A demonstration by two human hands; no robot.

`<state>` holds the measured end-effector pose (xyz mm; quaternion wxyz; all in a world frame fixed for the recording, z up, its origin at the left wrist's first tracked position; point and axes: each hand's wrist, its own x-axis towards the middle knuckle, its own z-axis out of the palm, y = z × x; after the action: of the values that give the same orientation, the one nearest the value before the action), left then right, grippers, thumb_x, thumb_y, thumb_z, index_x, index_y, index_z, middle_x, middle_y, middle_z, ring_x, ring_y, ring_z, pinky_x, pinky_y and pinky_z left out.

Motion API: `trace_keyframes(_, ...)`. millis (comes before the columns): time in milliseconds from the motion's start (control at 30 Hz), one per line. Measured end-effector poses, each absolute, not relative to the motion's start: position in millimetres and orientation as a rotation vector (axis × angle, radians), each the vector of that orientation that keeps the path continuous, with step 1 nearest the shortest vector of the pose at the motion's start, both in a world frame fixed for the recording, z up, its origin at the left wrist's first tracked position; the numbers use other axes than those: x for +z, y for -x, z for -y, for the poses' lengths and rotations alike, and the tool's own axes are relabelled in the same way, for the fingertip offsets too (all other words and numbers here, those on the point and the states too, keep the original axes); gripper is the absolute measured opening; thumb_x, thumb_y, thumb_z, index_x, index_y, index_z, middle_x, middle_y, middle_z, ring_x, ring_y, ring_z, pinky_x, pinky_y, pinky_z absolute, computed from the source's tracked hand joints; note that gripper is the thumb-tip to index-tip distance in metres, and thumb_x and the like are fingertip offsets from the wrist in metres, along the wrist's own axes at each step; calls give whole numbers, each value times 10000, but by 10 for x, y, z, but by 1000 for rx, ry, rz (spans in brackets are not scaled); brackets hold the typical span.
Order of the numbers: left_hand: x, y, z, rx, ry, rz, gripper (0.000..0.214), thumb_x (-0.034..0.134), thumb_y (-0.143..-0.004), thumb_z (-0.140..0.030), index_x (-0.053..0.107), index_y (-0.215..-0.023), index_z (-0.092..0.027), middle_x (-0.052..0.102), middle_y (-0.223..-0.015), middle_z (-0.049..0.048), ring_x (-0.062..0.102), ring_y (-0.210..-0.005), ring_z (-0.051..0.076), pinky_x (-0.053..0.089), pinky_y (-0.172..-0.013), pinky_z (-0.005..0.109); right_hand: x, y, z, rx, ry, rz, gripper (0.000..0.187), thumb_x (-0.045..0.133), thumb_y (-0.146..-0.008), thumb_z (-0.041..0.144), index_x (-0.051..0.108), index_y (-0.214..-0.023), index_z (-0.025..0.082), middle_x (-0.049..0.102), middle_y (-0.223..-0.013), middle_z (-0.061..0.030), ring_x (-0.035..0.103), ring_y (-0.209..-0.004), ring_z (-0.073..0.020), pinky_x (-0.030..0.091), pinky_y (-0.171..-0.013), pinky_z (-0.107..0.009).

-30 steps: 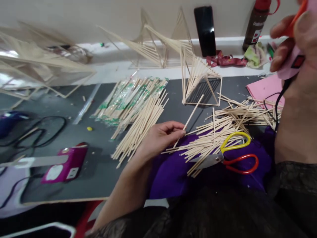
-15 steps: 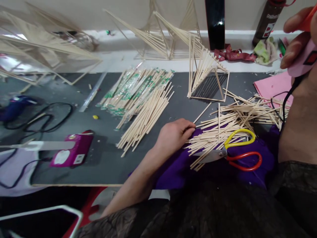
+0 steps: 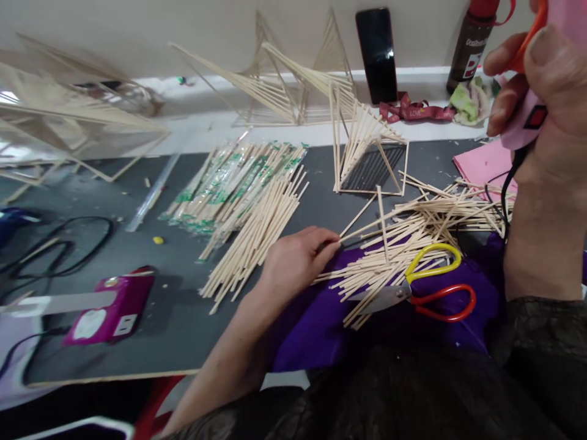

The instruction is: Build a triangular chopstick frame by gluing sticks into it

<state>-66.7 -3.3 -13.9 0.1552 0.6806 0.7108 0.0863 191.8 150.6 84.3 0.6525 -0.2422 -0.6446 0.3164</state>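
My left hand (image 3: 296, 260) is closed in a pinch on the end of a thin wooden stick (image 3: 358, 217) at the near edge of a loose pile of sticks (image 3: 426, 229). The pile lies partly on a purple cloth (image 3: 321, 318). Scissors with a yellow and a red handle (image 3: 426, 284) rest on the pile. My right hand (image 3: 539, 91) is raised at the upper right, wrapped round a pink glue gun (image 3: 527, 119) with an orange trigger and a black cord.
A grey mat (image 3: 174, 305) carries a stick pyramid frame (image 3: 367, 153), bundled sticks (image 3: 247, 195) and a magenta device (image 3: 112, 308). Larger stick structures (image 3: 279, 85), a black phone (image 3: 376, 55) and a brown bottle (image 3: 472, 43) stand at the back. Pink paper (image 3: 486, 165) lies right.
My left hand dropped from a lifted stick to the pile's edge and now pinches a stick lying low. The right hand with the glue gun stayed raised.
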Motion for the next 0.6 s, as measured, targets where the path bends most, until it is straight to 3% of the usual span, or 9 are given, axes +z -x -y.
trace_keyframes(100, -28, 794, 103, 423, -1770, -2012, 264, 545, -843, -420, 717, -886, -223, 733, -828, 27, 644, -726, 171, 448, -639, 247, 813, -1889, -1521, 732, 477, 1419, 144, 616, -824, 129, 694, -840, 249, 653, -746, 29, 665, -693, -150, 446, -400, -230)
trace_keyframes(233, 118, 824, 155, 634, -1573, -1990, 248, 612, -784, -389, 731, -850, -181, 734, -809, 36, 622, -697, 165, 453, -634, 251, 761, -1863, -1547, 793, 385, 1411, 140, 649, -787, 120, 738, -837, 215, 698, -712, 27, 560, -466, -93, 371, -334, -232)
trace_keyframes(333, 213, 817, 197, 771, -1479, -2075, 245, 649, -748, -370, 737, -845, -164, 680, -658, 4, 518, -569, 124, 386, -536, 237, 744, -1859, -1557, 840, 365, 1408, 99, 683, -775, 145, 747, -828, 198, 716, -694, 20, 500, -383, -84, 343, -302, -247)
trace_keyframes(500, 340, 822, 297, 1018, -1361, -2186, 216, 711, -722, -349, 742, -864, -188, 661, -659, -31, 489, -574, 95, 374, -536, 225, 759, -1863, -1539, 796, 392, 1421, 63, 722, -775, 193, 742, -831, 212, 699, -685, 12, 511, -390, -99, 339, -311, -253)
trace_keyframes(600, 411, 823, 314, 1257, -1282, -2272, 165, 733, -695, -317, 726, -795, -186, 615, -590, -49, 485, -546, 90, 368, -517, 224, 785, -1863, -1501, 754, 469, 1462, 106, 664, -813, 174, 725, -862, 245, 689, -763, 19, 595, -520, -116, 399, -374, -244)
